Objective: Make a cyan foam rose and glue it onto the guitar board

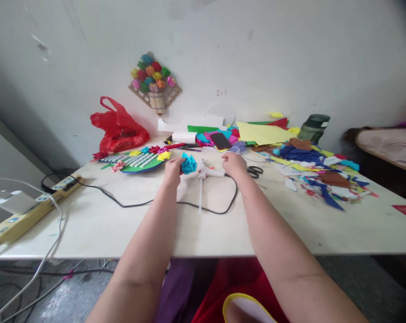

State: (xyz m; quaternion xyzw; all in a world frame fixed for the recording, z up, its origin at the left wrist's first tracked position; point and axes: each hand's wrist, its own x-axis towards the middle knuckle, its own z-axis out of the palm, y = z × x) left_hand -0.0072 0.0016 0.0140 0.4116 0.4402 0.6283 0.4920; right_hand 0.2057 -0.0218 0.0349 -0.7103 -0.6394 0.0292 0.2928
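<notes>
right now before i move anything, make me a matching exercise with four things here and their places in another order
Things:
1. blue flower
2. red bag
3. phone
4. scissors

Places:
A. on coloured paper
B. beside the right hand
C. in the fingers of the left hand
D. back left of the desk

Pairs: 1-C, 2-D, 3-A, 4-B

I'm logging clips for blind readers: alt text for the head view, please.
A person's left hand holds crumpled blue paper beside a white glue gun at a pale table; the right hand is near the gun's other end. Around lie a decorated green board, a phone and colorful scraps.
</notes>
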